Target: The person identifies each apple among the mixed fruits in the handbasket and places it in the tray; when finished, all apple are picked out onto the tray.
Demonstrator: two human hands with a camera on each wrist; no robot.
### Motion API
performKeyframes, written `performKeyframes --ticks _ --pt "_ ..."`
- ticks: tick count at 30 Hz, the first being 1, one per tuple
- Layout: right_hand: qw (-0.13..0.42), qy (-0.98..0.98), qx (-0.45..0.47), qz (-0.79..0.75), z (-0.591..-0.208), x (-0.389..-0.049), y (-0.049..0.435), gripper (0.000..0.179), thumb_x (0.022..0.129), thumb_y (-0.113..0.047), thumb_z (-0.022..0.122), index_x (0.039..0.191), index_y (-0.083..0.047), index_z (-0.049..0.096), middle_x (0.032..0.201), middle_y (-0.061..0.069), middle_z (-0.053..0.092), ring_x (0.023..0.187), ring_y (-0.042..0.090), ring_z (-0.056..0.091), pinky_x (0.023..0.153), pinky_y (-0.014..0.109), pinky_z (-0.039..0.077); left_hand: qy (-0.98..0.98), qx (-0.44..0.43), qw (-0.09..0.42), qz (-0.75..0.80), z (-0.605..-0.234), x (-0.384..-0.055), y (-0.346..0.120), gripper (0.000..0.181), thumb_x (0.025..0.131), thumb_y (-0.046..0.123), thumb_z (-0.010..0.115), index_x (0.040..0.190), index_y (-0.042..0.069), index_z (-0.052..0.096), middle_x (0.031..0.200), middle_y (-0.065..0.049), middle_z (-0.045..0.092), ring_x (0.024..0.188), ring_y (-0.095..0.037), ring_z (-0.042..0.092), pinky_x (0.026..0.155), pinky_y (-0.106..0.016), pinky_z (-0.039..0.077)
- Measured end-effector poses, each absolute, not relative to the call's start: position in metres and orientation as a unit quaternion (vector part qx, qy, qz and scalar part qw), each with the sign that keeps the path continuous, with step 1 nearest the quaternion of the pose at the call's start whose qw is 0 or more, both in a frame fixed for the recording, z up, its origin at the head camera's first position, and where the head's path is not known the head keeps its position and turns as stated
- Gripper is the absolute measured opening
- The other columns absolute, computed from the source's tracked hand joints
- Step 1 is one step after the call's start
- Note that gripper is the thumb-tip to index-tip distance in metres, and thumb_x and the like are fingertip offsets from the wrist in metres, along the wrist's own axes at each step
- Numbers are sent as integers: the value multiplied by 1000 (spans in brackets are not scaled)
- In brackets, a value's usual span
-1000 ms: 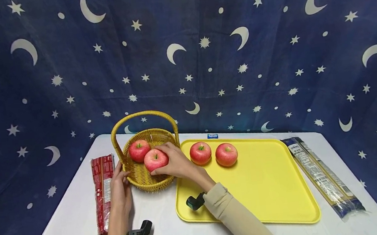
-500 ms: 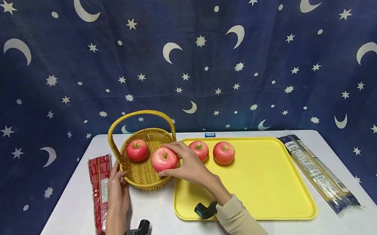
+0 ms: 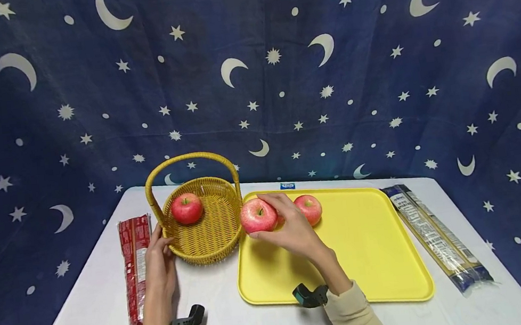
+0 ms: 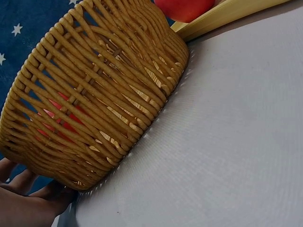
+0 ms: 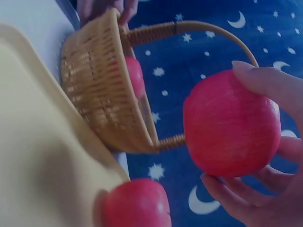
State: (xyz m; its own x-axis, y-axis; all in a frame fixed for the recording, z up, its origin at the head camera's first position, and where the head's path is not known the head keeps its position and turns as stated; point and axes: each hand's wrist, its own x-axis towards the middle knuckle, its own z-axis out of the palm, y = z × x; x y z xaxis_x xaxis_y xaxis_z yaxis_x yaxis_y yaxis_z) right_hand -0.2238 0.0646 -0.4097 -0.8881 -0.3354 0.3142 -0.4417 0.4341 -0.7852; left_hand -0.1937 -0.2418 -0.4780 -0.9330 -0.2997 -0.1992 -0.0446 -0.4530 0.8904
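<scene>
Pinched between thumb and fingers of the right hand (image 3: 295, 232), one apple (image 3: 258, 215) is held above the edge of the yellow tray (image 3: 358, 258) — just beside the wicker basket (image 3: 208, 235), whose rim the left hand (image 3: 157, 265) grips; another apple (image 3: 186, 209) lies inside.

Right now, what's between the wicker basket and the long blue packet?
The yellow tray with apples on it, and the right hand holding another apple; the head view shows it.
</scene>
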Motion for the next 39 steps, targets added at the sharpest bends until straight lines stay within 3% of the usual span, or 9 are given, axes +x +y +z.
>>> performKeyframes --ticks 12,21,32,39 --pt "86 -855 172 482 -408 -226 107 76 75 -27 92 144 -18 60 138 4 58 128 29 54 101 49 55 -522 164 75 -834 -478 -194 -239 68 105 3 34 166 28 19 173 6 14 152 -12 23 127 -31 18" --pt "78 -860 122 489 -409 -231 137 80 78 -28 90 149 -18 54 144 6 53 130 28 54 104 52 52 -513 176 68 -837 -478 -195 -238 68 105 3 35 166 30 20 172 6 18 139 -10 29 117 -24 27" --pt "100 -873 75 471 -411 -238 170 80 80 -29 88 151 -15 52 146 11 50 134 31 48 108 57 47 -516 176 62 -836 -477 -194 -240 68 105 4 34 165 32 20 172 8 16 147 -8 26 125 -27 20" --pt "108 -871 45 478 -417 -245 189 80 82 -26 87 152 -12 50 148 14 48 133 33 48 109 56 46 -517 175 69 -835 -477 -193 -241 68 105 4 34 165 31 20 172 4 18 144 -10 28 119 -24 26"
